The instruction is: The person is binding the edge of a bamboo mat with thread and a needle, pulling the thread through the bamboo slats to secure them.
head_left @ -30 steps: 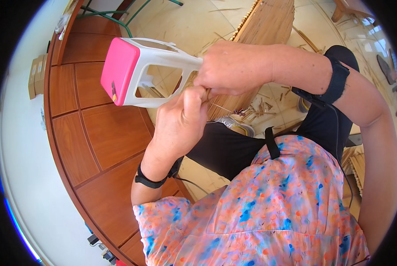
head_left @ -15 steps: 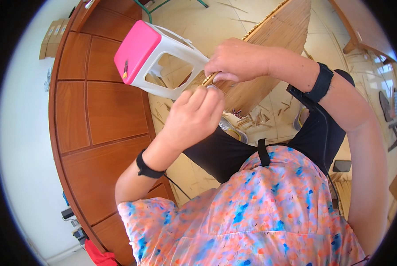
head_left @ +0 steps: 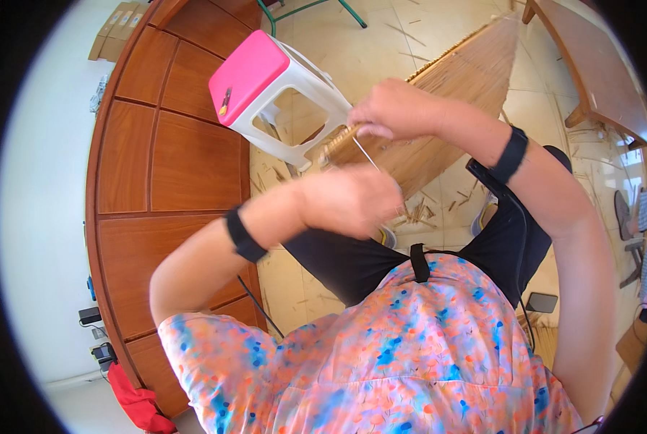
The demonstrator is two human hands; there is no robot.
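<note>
A large mat of thin tan sticks, bound along one edge, slants up and away from me. My right hand is closed on that bound edge near its near end. A thin white string runs from the edge down to my left hand, which is motion-blurred, curled and apparently gripping it. Just beyond stands a white plastic stool with a pink seat; a small tool with a yellow tip lies on it.
A wooden panelled cabinet curves along the left. A wooden table stands at upper right. Stick scraps litter the tiled floor; a dark flat object lies beside me. Another person's slippered foot shows at far right.
My left hand has swung down and rightward from beside my right hand, and the white string now stretches to it. My view has shifted, with the stool sitting higher and further right in frame.
</note>
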